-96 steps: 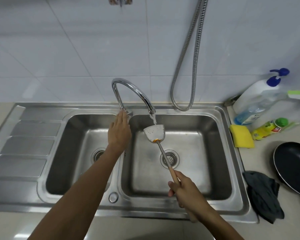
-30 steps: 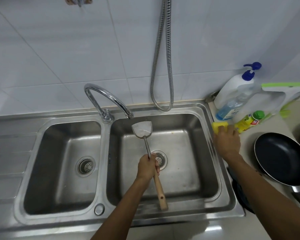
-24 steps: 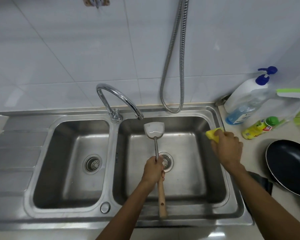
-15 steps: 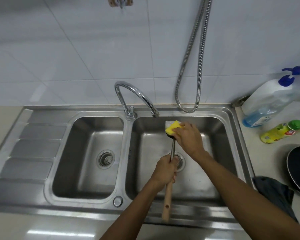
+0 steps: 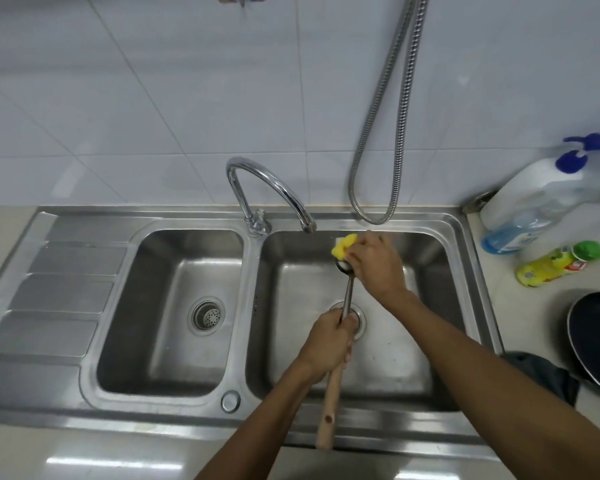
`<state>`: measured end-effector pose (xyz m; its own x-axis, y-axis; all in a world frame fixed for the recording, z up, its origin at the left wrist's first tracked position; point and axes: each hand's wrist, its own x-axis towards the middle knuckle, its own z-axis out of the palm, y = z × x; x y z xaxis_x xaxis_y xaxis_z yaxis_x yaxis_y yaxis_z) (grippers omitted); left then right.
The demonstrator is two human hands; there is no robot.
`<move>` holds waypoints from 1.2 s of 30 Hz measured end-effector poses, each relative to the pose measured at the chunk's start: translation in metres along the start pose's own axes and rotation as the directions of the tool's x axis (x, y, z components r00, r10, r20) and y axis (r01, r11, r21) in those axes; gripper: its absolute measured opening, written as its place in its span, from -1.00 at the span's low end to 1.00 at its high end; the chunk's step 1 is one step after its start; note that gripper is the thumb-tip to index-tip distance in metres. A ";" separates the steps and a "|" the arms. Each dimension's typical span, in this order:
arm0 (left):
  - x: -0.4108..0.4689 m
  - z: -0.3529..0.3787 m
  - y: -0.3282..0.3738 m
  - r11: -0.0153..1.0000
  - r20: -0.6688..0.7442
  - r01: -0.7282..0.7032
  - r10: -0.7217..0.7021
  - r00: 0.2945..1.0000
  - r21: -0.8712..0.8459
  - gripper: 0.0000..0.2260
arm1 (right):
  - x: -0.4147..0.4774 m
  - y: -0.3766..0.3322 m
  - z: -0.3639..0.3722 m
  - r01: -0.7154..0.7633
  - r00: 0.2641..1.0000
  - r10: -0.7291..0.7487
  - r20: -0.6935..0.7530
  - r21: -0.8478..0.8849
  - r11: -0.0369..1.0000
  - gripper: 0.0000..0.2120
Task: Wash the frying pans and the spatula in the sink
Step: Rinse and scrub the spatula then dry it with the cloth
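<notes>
Left hand grips spatula, right hand sponging its blade

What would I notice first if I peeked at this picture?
First, the bright yellow sponge that the right hand rubs on the spatula, over the right bowl of the sink. The left hand grips the spatula's handle below it. Next come the shiny curved tap at the back and the black pan at the far right.
</notes>
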<state>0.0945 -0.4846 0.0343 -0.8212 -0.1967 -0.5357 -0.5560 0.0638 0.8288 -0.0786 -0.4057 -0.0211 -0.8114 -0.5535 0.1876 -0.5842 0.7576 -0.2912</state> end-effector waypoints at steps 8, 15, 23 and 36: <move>0.014 -0.016 -0.007 1.000 -0.088 0.019 -0.017 0.996 0.023 -0.68 | -0.080 -0.053 -0.025 -0.052 0.998 0.034 0.051 0.411 0.910 -0.93; -0.006 0.002 0.009 0.999 0.021 -0.011 0.011 1.000 0.032 -0.76 | 0.000 -0.004 -0.030 -0.129 0.990 0.130 -0.050 0.022 0.991 -0.89; 0.012 -0.013 0.008 0.980 -0.070 -0.017 0.032 0.997 0.199 -0.74 | -0.058 -0.030 -0.019 -0.114 0.993 0.104 0.049 0.346 0.931 -0.94; 0.005 0.007 -0.027 0.754 -0.162 -0.278 0.451 0.878 0.596 -0.74 | -0.031 -0.008 -0.043 -0.083 0.987 0.077 -0.143 -0.036 0.996 -0.95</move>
<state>0.1048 -0.4801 0.0085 -0.9507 -0.3020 -0.0699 -0.2675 0.6855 0.6771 -0.0500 -0.3797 0.0159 -0.8484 -0.4385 0.2964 -0.5151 0.8130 -0.2714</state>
